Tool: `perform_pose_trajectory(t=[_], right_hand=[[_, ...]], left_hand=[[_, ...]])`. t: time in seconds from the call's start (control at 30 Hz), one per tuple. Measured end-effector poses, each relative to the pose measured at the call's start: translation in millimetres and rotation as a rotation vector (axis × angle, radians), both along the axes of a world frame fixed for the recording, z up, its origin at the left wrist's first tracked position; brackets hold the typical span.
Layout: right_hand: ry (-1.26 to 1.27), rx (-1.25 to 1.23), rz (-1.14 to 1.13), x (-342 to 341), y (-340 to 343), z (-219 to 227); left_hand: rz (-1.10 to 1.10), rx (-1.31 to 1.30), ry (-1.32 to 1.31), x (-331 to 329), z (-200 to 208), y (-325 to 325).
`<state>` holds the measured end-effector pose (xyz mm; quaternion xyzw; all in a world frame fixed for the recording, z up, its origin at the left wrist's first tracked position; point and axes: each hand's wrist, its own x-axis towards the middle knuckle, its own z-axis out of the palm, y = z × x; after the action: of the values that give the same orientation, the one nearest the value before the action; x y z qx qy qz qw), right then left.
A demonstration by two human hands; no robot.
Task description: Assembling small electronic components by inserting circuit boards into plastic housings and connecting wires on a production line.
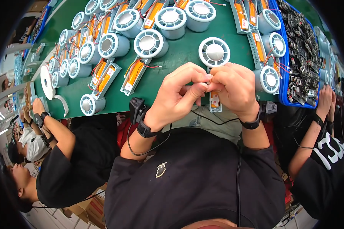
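Watching remotely, I see the left hand and right hand meeting at the frame's centre, fingers pinched together on both, though I cannot tell what small thing sits between the tips. Just above them, a pale-blue round plastic drum with a silver disc sits on the green counter, a narrow pale-blue tray showing below the hands, presumably kept close for easy reach. Similar drums crowd the upper left, probably to leave working room.
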<state>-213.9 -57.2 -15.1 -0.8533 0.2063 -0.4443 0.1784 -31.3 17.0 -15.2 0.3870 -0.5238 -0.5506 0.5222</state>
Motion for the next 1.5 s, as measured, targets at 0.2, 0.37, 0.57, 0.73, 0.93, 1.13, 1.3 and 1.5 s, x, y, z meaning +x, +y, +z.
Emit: perform_pose_trajectory(t=[0.2,0.37,0.57,0.73,0.93,1.13,1.3,1.5], right_hand=[[0.044,-0.104,-0.052,5.4,-0.5,5.4],[0.135,-0.15,-0.081,1.3,-1.3,16.5],[0.3,-0.127,-0.067,-4.7,0.8,22.9],[0.218,-0.102,-0.031,-6.3,-2.3,20.7],[0.167,-0.136,-0.029,-8.4,-1.7,17.0],[0.198,-0.129,-0.069,-8.7,-0.6,14.3],[0.106,-0.063,-0.026,-0.6,-1.1,16.8],[0.081,-0.004,-0.028,-3.2,6.6,10.3]], left_hand=[[0.146,0.008,0.121,-12.1,-6.8,1.6],[0.196,0.017,0.109,-19.8,-0.6,3.9],[0.151,0.137,-0.013,-11.3,6.3,1.8],[0.038,0.168,0.036,0.5,8.7,3.6],[-0.027,0.16,0.087,0.5,3.2,1.1],[0.148,-0.319,-0.642,-2.1,34.5,-13.7],[0.354,-0.494,0.374,8.7,92.1,45.0],[-0.066,-0.881,0.554,26.4,136.4,40.5]])
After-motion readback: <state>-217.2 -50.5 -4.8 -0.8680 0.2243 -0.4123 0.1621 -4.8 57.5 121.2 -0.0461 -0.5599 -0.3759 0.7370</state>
